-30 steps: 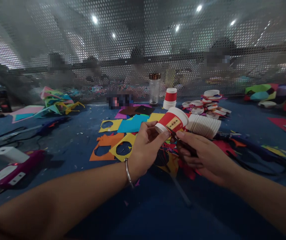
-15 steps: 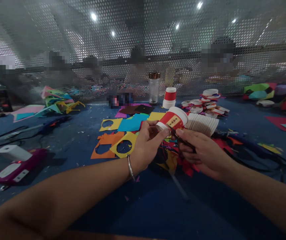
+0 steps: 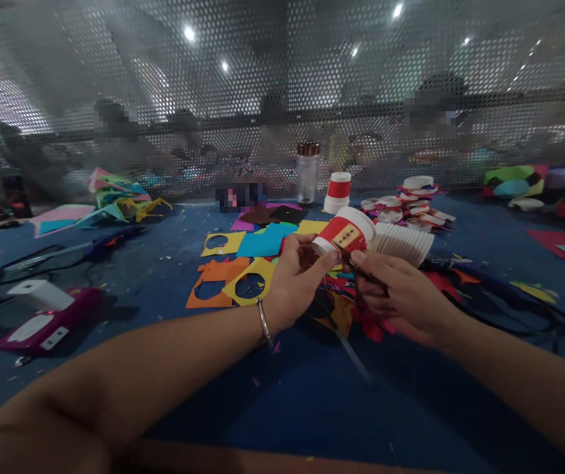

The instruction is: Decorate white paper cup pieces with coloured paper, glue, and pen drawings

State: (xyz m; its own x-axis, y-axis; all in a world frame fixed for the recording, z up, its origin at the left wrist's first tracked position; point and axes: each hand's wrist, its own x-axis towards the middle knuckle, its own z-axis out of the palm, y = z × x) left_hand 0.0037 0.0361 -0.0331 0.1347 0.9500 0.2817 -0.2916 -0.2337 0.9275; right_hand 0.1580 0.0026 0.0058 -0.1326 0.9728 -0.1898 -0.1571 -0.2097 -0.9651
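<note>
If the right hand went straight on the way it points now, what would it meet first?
Most likely the red-and-white cup in the left hand: the dark tool in the right hand points at its side, though whether they touch is unclear.

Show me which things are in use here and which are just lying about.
In use:
red-and-white paper cup, in the left hand
dark tool, in the right hand

Apparently just lying about:
lidded bottle
purple power strip
white adapter
</note>
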